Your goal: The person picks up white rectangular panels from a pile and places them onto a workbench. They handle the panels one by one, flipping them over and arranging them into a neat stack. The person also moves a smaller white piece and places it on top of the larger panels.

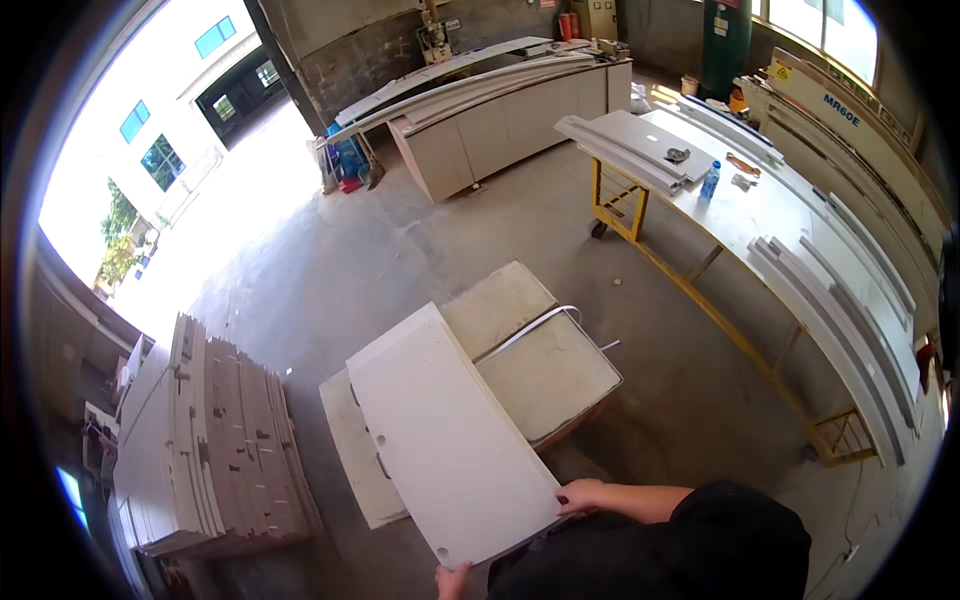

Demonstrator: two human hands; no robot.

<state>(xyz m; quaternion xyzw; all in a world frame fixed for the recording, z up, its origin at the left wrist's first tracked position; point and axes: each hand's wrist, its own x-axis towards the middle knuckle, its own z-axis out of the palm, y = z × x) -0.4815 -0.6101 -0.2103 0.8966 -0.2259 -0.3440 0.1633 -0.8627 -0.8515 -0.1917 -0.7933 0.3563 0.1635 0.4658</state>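
Observation:
A long white panel (455, 425) with two small round holes along its left side lies tilted across a low stack of beige boards (545, 375). At its near right corner my right hand (580, 495) is closed on the edge, thumb on top. My left hand (452, 582) grips the near left corner beside a hole, partly cut off by the picture's lower edge. Fingers under the panel are hidden. A loose white strap (530, 332) crosses the boards to the right of the panel.
To the left stands a tall stack of panels (235, 440). A yellow-framed wheeled table (745, 225) on the right carries panels, strips and a water bottle (710, 180). Behind is a long pale bench (500, 135) with boards; a large machine (850, 120) stands at far right.

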